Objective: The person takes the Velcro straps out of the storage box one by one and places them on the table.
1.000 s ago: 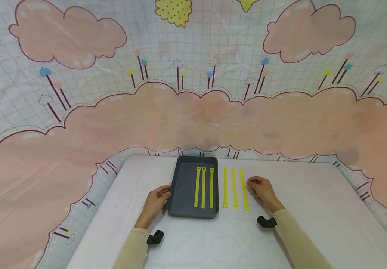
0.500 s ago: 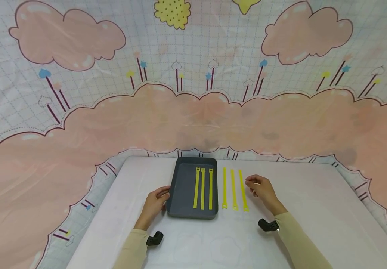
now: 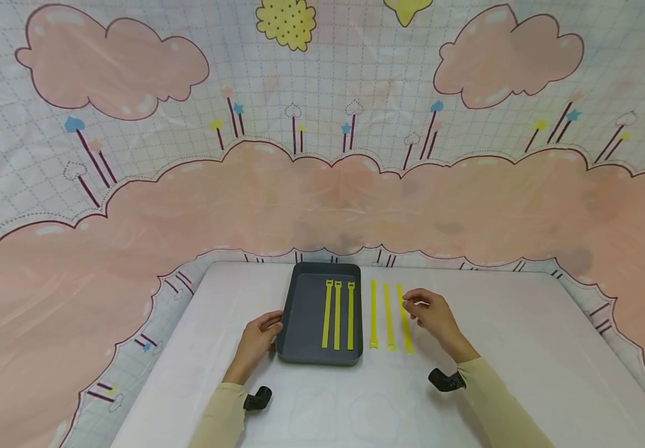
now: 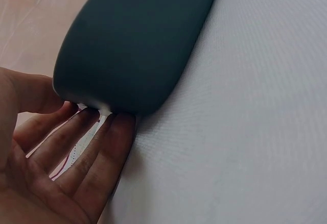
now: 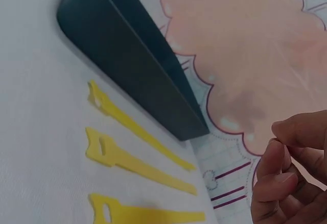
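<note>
My left hand [image 3: 258,341] holds the left wall of a dark grey tray [image 3: 300,358]. In the left wrist view, the fingers [image 4: 92,163] lie on its outside and the thumb is at the rim, its tip hidden. Three yellow cable straps [image 3: 337,314] lie inside, slotted heads at the far end. Right of the tray are three more straps, left [image 3: 373,314], middle [image 3: 389,317] and right [image 3: 404,323], with heads toward me. My right hand [image 3: 437,320] hovers by the right strap, fingers loosely bent, thumb and a fingertip meeting in the right wrist view [image 5: 286,173], holding nothing.
Everything stands on a white table [image 3: 334,410]. A printed cloth [image 3: 311,193] with clouds hangs behind the table and along its sides. A black wrist camera [image 3: 258,398] sits on the left wrist and another black camera [image 3: 446,379] on the right.
My right hand has moved slightly left, so that its fingertips now overlap the right strap in the head view. The left hand, tray and straps keep their places; the head view shifts slightly.
</note>
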`<state>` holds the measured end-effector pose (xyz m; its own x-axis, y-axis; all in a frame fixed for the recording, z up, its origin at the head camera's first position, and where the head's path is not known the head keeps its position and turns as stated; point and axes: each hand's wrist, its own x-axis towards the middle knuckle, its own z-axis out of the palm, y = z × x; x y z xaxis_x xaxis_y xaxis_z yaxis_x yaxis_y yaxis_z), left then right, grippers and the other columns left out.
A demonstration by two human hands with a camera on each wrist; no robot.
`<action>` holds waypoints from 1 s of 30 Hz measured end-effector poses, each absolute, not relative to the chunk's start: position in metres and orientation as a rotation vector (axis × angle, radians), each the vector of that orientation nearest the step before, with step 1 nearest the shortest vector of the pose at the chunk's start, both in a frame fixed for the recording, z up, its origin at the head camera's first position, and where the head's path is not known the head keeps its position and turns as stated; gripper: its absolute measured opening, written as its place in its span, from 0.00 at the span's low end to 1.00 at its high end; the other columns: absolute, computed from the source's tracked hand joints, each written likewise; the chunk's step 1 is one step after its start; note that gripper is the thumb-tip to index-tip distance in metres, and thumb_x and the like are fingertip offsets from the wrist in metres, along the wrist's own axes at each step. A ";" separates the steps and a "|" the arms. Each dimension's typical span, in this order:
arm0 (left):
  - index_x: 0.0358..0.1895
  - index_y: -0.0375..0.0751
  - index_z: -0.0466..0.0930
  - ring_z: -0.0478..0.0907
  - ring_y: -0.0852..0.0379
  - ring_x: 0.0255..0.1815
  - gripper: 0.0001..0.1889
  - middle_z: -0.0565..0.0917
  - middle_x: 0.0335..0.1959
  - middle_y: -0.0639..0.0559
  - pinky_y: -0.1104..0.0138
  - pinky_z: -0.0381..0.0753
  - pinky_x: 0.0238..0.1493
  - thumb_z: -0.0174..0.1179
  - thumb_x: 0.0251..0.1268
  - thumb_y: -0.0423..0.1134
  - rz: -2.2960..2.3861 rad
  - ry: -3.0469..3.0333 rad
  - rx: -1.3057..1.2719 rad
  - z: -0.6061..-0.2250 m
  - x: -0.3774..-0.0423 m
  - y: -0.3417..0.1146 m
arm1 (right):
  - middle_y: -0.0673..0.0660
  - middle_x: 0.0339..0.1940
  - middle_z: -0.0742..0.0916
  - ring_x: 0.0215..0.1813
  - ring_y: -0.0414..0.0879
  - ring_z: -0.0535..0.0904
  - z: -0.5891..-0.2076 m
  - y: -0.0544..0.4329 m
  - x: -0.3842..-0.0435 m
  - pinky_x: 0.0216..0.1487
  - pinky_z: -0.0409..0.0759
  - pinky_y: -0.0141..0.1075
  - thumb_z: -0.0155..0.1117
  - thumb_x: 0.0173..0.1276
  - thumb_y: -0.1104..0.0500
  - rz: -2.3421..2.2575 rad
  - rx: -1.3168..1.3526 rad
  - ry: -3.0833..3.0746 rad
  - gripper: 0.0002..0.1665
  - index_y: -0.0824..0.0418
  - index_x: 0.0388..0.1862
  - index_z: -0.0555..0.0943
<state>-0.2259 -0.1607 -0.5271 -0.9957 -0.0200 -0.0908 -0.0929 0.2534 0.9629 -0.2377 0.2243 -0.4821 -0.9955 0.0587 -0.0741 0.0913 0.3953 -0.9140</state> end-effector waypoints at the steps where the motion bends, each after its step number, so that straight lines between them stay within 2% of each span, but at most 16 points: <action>1: 0.64 0.38 0.76 0.79 0.45 0.59 0.20 0.80 0.61 0.37 0.67 0.80 0.32 0.57 0.70 0.34 1.880 2.439 -0.108 -0.527 -0.226 -0.161 | 0.55 0.39 0.83 0.34 0.47 0.77 -0.480 0.223 -0.237 0.28 0.74 0.33 0.62 0.70 0.58 -1.710 0.125 2.596 0.15 0.65 0.52 0.79; 5: 0.64 0.37 0.76 0.78 0.44 0.60 0.20 0.79 0.62 0.36 0.66 0.80 0.32 0.57 0.70 0.34 1.885 2.435 -0.101 -0.526 -0.224 -0.160 | 0.55 0.38 0.83 0.34 0.47 0.78 -0.471 0.219 -0.232 0.29 0.75 0.33 0.64 0.69 0.59 -1.727 0.045 2.594 0.14 0.64 0.51 0.80; 12: 0.64 0.36 0.75 0.79 0.43 0.59 0.20 0.79 0.62 0.36 0.66 0.81 0.31 0.56 0.71 0.34 1.900 2.426 -0.089 -0.527 -0.224 -0.160 | 0.58 0.37 0.83 0.34 0.53 0.79 -0.462 0.207 -0.228 0.29 0.73 0.32 0.65 0.69 0.59 -1.728 -0.118 2.638 0.13 0.64 0.49 0.81; 19: 0.63 0.37 0.76 0.80 0.45 0.57 0.19 0.80 0.61 0.36 0.66 0.81 0.31 0.55 0.71 0.32 1.896 2.432 -0.100 -0.528 -0.224 -0.160 | 0.58 0.36 0.83 0.28 0.42 0.77 -0.455 0.195 -0.228 0.28 0.72 0.31 0.65 0.69 0.59 -1.750 -0.206 2.644 0.11 0.63 0.46 0.82; 26: 0.63 0.38 0.77 0.81 0.47 0.56 0.19 0.80 0.61 0.38 0.65 0.81 0.32 0.56 0.70 0.33 1.900 2.418 -0.127 -0.527 -0.225 -0.159 | 0.58 0.38 0.84 0.31 0.46 0.80 -0.450 0.182 -0.226 0.30 0.76 0.34 0.63 0.70 0.59 -1.700 -0.266 2.658 0.09 0.61 0.46 0.82; 30: 0.63 0.39 0.77 0.81 0.47 0.56 0.19 0.80 0.61 0.38 0.65 0.81 0.33 0.56 0.70 0.33 1.897 2.421 -0.122 -0.528 -0.226 -0.160 | 0.57 0.38 0.85 0.30 0.43 0.80 -0.451 0.176 -0.226 0.30 0.77 0.33 0.65 0.69 0.60 -1.645 -0.335 2.715 0.08 0.61 0.44 0.82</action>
<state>-0.2264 -0.1600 -0.5281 -0.9948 -0.0233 -0.0987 -0.1014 0.2381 0.9659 -0.2258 0.1760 -0.4506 -0.9767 -0.1523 0.1514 -0.2047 0.4472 -0.8707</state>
